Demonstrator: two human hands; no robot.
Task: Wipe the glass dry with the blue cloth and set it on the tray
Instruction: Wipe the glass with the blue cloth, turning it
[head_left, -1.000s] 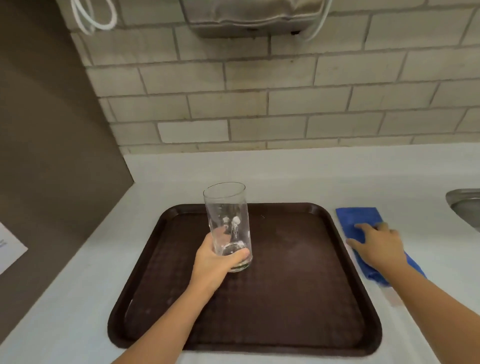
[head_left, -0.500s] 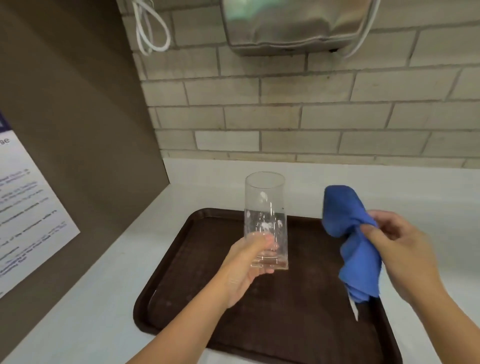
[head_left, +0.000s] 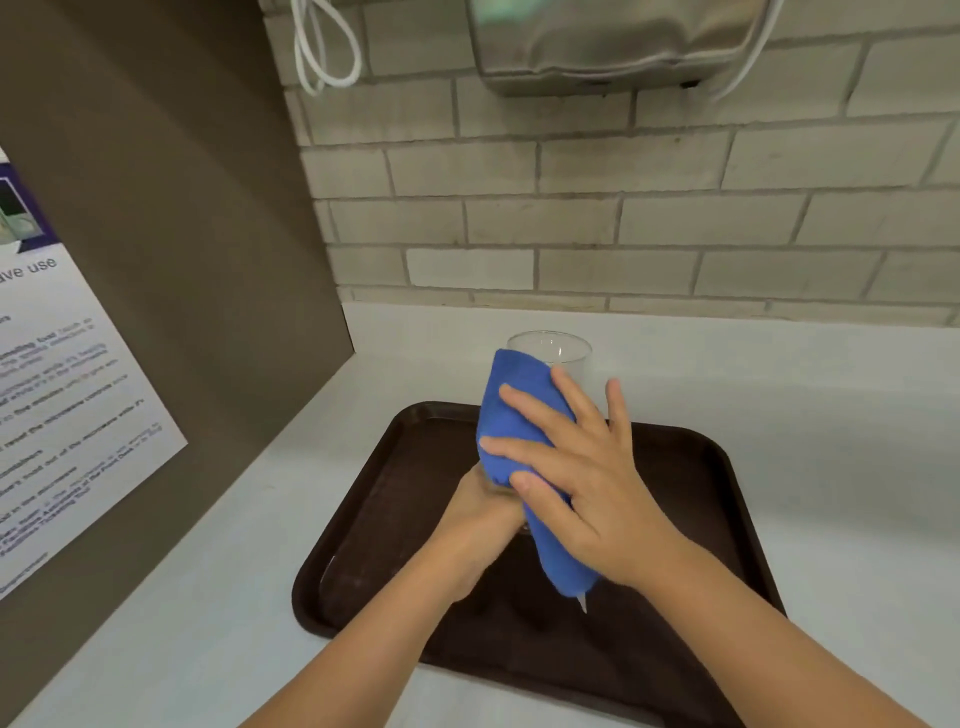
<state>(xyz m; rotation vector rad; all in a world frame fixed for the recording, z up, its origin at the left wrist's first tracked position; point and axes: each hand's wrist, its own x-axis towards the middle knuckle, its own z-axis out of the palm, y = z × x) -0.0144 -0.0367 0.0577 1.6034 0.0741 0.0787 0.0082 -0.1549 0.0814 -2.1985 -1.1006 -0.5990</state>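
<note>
Blue cloth (head_left: 524, 415) lies under our right fingers (head_left: 501, 446). They are spread wide and nearly straight, pressing the fabric flat against the side of the glass (head_left: 551, 347) rather than pinching it. We judge that the spread is there to cover as much wall as possible in one pass. The right hand (head_left: 592, 499) lies across the cloth from the right, and a loose tail of fabric hangs below the palm with a small white tag at its tip.

Underneath, our left hand (head_left: 475, 519) closes round the base of the glass. Its fingertips are hidden behind the cloth, so the exact grip is not visible, but holding low leaves the upper wall free for wiping and steadies the glass against the push.

The glass itself is upright, or nearly so, and raised above the back half of the brown tray (head_left: 696, 467) rather than resting on it. Working there should keep the set-down short and let any drips land on the tray. Only the clear rim and a strip of the right side show above the cloth. We cannot tell from here whether droplets remain. The tray sits on a pale counter (head_left: 805, 379) below a brick wall (head_left: 623, 228).
</note>
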